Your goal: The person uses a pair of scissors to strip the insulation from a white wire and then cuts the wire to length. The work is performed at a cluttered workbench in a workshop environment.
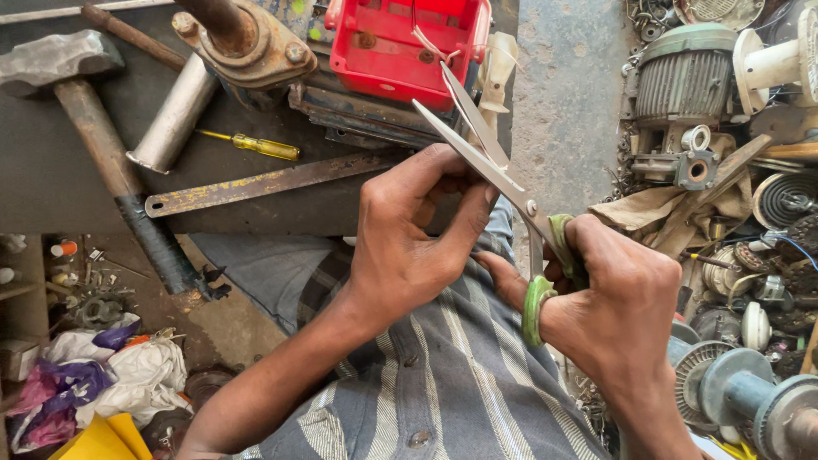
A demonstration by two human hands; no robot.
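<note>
Green plastic on the handle rings of the scissors point(511, 183), gripped in the right hand point(626, 290): thumb through one ring, fingers clamped through the other. Steel blades stood apart, tips pointing up and away towards the red plastic housing point(383, 51) on the dark bench point(51, 187). Held above the lap, over a grey striped shirt point(443, 375).

Left hand point(409, 238) curled, with thumb and fingertips pressed together right against the lower blade, just ahead of the pivot. Could not tell whether anything thin was pinched there; hidden by the fingers.

Judged risky: fingertips sat so near the open blades that a quick closing squeeze could have nicked them. Could also have slipped sideways, with only the one hand steadying the scissors in mid-air and no rest underneath. Sharp tips close to the red housing and its pale wire; a jerk forward might have snagged there.

Nearby on the bench: a heavy hammer point(60, 60), a yellow screwdriver point(256, 146), a rusty saw blade point(273, 181). Off to the right, an old motor point(686, 72) among scrap parts.
</note>
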